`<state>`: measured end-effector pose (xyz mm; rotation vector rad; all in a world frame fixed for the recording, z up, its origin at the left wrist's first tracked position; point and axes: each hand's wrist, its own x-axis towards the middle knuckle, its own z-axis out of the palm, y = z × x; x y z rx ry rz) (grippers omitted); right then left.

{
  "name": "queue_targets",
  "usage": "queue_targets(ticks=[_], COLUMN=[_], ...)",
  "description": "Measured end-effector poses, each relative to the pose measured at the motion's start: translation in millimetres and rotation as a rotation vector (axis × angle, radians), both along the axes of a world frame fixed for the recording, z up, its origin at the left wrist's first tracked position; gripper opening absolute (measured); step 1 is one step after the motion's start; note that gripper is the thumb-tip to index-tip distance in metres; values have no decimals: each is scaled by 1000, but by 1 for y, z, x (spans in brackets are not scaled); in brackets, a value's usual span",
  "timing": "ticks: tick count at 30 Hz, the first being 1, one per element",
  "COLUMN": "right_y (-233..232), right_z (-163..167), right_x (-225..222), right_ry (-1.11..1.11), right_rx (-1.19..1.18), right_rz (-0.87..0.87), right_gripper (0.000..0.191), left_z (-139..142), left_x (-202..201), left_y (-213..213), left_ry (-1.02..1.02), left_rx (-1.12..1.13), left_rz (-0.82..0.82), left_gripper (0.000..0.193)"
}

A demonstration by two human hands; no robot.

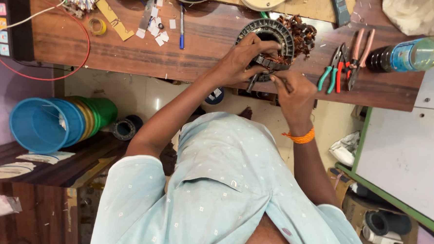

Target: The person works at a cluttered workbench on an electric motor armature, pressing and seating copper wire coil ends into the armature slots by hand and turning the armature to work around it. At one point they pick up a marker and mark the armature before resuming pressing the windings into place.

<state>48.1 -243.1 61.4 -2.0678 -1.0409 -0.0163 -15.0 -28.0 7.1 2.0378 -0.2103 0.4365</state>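
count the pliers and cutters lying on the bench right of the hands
3, side by side near the bottle: green-handled pliers, a red-handled pair, and pink-handled cutters. Overlapping handles may hide another.

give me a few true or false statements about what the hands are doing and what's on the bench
1. Both hands are on the round slotted motor core at the bench edge. True: the left hand grips it from the side and the right hand works at its near rim.
2. The pliers are in the right hand. False: they lie on the wooden bench, to the right of the core.
3. An orange thread band is on the right wrist. True.
4. The plastic bottle stands upright. False: it lies on its side.
5. A pile of brown wire scraps lies beside the core. True.
6. The blue pen is left of the core. True.
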Motion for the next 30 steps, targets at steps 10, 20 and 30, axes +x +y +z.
queue_targets(ticks=[10, 20, 30], right_y=[7, -11, 51], right_z=[-31, 25, 11], right_x=[-21, 1, 61], right_ry=[116, 56, 295], right_rx=[91, -170, -75], right_rz=[-68, 137, 69], right_gripper=[8, 14, 8], left_z=[-23, -19, -18], left_x=[-3, -19, -13], left_y=[-2, -38, -74], left_ry=[-584, -407, -98], left_rx=[600, 189, -421], left_rz=[140, 326, 593], left_gripper=[36, 13, 15])
